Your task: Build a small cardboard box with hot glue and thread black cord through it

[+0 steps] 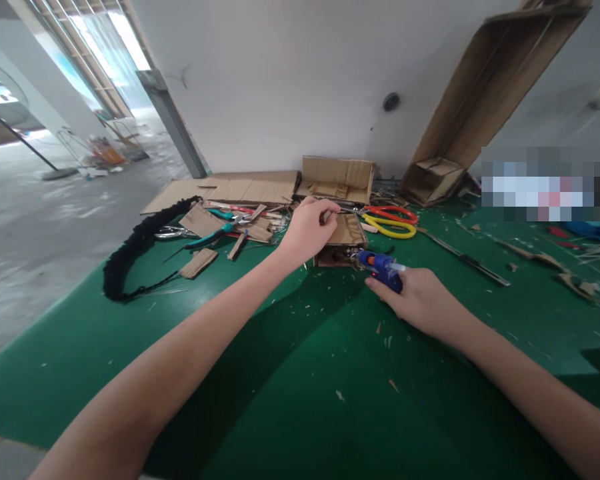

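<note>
My right hand (420,300) is wrapped round a blue hot glue gun (380,263) with a clear glue stick jutting from its back. The gun's nozzle end is at the open right side of a small cardboard box (350,230) on the green table. Over the box's left part is my left hand (310,227), its fingers curled together; whatever they hold, if anything, is hidden. Scissors with one red and one yellow handle (393,230) lie just behind and right of the box.
Teal-handled pliers (215,235), cardboard scraps (199,263) and a black fuzzy band (125,260) lie to the left. A utility knife (467,260) lies to the right. Flat cardboard (255,187) sits along the white wall, and a tall cardboard trough (460,113) leans there.
</note>
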{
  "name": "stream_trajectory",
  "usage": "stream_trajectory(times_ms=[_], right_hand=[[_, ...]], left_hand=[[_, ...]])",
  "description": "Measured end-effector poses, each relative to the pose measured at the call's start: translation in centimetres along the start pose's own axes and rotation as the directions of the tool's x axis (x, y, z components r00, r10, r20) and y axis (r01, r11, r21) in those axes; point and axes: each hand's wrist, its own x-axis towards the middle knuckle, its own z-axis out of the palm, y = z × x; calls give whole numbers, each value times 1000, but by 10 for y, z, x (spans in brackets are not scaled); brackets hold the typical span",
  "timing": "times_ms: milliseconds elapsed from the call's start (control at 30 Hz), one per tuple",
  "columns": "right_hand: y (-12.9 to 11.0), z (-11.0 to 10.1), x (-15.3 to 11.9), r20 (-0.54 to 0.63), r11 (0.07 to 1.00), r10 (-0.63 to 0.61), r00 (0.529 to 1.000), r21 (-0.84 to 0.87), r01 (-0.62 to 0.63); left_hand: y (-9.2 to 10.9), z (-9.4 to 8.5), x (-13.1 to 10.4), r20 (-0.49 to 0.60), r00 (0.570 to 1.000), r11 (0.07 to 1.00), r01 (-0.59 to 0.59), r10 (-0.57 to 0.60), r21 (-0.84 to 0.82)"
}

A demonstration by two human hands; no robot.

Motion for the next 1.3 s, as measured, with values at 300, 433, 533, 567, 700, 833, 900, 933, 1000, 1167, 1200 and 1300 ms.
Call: stream_trajectory(times_ms=[300, 433, 533, 567, 700, 833, 900, 933, 1000, 1167, 1200, 1300], right_hand=[[6, -10, -7, 83, 989, -140, 987, -38, 143], [23, -29, -21, 132, 934, -286, 949, -185, 307], [38, -46, -37, 144, 889, -315, 938, -300, 345], [43, -51, -42, 133, 882, -313, 940, -326, 340], [64, -55, -61, 61, 854, -283, 957, -439, 280], [75, -44, -64, -47, 814, -183, 982, -567, 125], [78, -38, -59, -66, 785, -156, 986, -613, 83], [79, -37, -56, -60, 771, -154, 986, -632, 82], [78, -37, -51, -32, 734, -161, 986, -672, 98], [49, -51, -46, -139, 659, -93, 986, -751, -44], [39, -54, -46, -140, 702, -126, 982, -712, -11], [4, -54, -46, -85, 901, -241, 967, -390, 190]], left_hand=[[2, -7, -4, -155, 987, 999, -38, 34, -26], [14, -35, -5, -167, 986, 998, -33, 24, -50], [24, -58, -22, -110, 994, 993, -13, 0, -116], [27, -64, -32, -77, 997, 992, 14, -24, -129], [40, -69, -81, 150, 976, 961, 189, -160, -203], [59, -50, -118, 475, 837, 756, 490, -270, -434], [66, -39, -124, 566, 792, 735, 522, -229, -434], [68, -33, -124, 570, 795, 770, 492, -208, -405], [69, -25, -119, 524, 838, 900, 337, -152, -278], [53, -17, -100, 359, 933, 987, -38, -22, 158], [50, -17, -98, 328, 944, 986, -24, -33, 168], [42, -14, -94, 250, 967, 996, 36, -56, 84]])
